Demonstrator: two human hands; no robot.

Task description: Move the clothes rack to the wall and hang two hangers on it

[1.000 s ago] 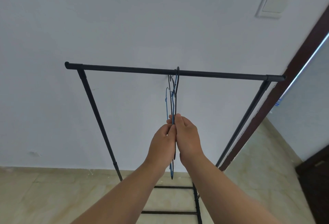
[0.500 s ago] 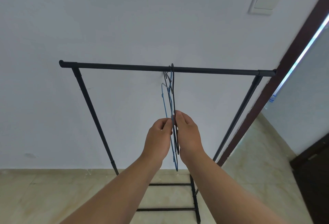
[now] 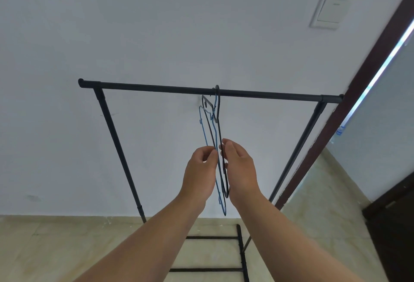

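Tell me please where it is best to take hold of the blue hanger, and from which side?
Pinch the blue hanger on its thin lower wire, coming from the left with the left hand. It hangs edge-on from the rack bar, and the black hanger crowds its right side.

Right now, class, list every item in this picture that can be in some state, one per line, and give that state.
Clothes rack: upright, standing close to the wall.
Black hanger: hooked over the top bar, right hand at it.
Blue hanger: hooked over the bar beside the black one, left fingers at it.
Left hand: fingers curled loosely at the blue hanger.
Right hand: fingers loosely open beside the black hanger.
Wall switch: position not readable.
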